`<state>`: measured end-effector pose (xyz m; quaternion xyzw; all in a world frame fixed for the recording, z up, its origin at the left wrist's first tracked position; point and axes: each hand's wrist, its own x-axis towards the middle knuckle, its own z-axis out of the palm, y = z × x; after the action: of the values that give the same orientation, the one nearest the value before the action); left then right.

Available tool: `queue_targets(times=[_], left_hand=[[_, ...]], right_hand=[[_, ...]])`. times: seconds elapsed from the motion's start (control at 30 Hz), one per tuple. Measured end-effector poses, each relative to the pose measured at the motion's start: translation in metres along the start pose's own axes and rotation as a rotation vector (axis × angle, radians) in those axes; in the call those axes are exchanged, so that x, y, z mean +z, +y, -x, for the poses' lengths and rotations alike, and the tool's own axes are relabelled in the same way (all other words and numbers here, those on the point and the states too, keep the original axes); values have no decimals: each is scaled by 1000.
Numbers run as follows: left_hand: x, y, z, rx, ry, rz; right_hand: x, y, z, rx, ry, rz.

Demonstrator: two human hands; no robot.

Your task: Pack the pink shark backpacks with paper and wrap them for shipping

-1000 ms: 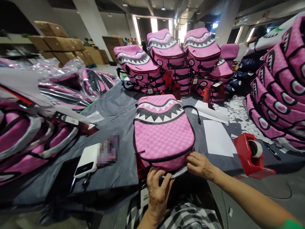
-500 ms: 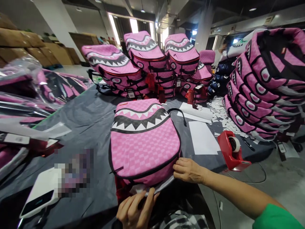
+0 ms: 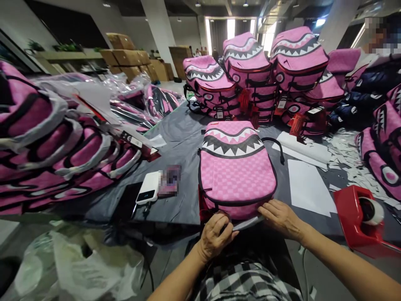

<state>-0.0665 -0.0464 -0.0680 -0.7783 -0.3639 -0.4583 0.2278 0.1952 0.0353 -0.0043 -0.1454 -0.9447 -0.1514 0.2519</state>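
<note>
A pink checkered backpack [image 3: 238, 175] with a black-and-white shark-tooth print lies flat on the dark table, its near edge towards me. A pale grey-white strip [image 3: 248, 223] runs along that near edge, between my two hands. At its left end my left hand [image 3: 217, 234] is closed, fingers curled and pinching. My right hand [image 3: 280, 217] grips the strip's right end, its fingers bent against the backpack's lower right corner. What lies under the fingers is partly hidden. A black strap [image 3: 275, 144] sticks out at the backpack's right side.
Pink backpacks stand stacked behind [image 3: 247, 58]; another pile [image 3: 72, 154] is at left. A power bank [image 3: 148, 187] and a blurred-out item lie left on the table. White paper sheets [image 3: 308, 188] and a red tape dispenser [image 3: 354, 217] are at right. Plastic bags [image 3: 90, 259] sit lower left.
My view has swung left, so the backpack and hands appear further right and the left pile shows. Both hands stay at the near edge with the strip between them.
</note>
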Motion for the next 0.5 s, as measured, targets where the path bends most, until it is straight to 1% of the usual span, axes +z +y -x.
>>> queue_targets(times=[0.07,0.13,0.2,0.3,0.33,0.37,0.5], left_hand=[[-4,-7,-6,57,-25,42],[-7,-12,-13,79,-58,104],[-12,-14,-20,73,-137,152],[-17,-16,-28,75,-309,164],[-19,-15,-30,85,-355,153],[-20,-15,-31,93,-389,143],[-24,-15,-41,45,-564,163]], right_hand=[[-1,-2,-2,5,-53,13],[-1,-4,-4,7,-92,34],[-2,-6,-4,-7,-58,58],[-4,-7,-3,-54,49,95],[-5,-6,-2,-61,49,93],[-6,-6,-1,-62,20,79],[-7,-3,-2,4,-204,21]])
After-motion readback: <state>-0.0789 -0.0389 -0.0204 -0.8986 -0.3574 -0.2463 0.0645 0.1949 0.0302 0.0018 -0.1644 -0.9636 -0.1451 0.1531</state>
